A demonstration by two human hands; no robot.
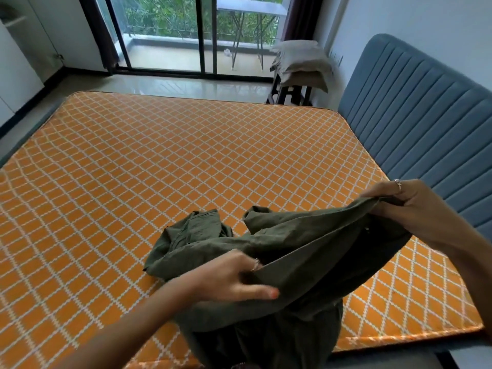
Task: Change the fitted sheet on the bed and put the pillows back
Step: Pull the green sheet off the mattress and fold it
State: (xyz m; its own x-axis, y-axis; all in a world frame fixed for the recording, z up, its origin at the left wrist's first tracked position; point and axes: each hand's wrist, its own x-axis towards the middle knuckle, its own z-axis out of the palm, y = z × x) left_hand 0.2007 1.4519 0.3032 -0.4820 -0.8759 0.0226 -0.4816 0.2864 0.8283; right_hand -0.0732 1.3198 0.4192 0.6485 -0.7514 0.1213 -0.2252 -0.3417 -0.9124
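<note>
Mattress: one, bare, orange with a white diamond grid; I take it as the landmark. One blue ribbed headboard stands along its right side. Beyond its far right corner, pillows are stacked on a stand; I count at least two, the stack being too small to separate further.

Fitted sheet: one, dark green, bunched on the mattress's near edge toward the headboard side, part of it hanging over that edge (no corner is on the mattress yet). Its stretched portion runs as a long fold from near-centre of the mattress up to the right, toward the headboard.

Hands: two, both on the sheet. Right hand is nearer the headboard, fingers curled and pinching the raised end of the fold. Left hand sits at the lower end, thumb laid over the cloth and fingers tucked beneath it.

Judgement: the step in hand is opening the sheet out; the loose bundle lies just beyond the left fingers, toward the mattress centre, so the spread must go away from me.
</note>
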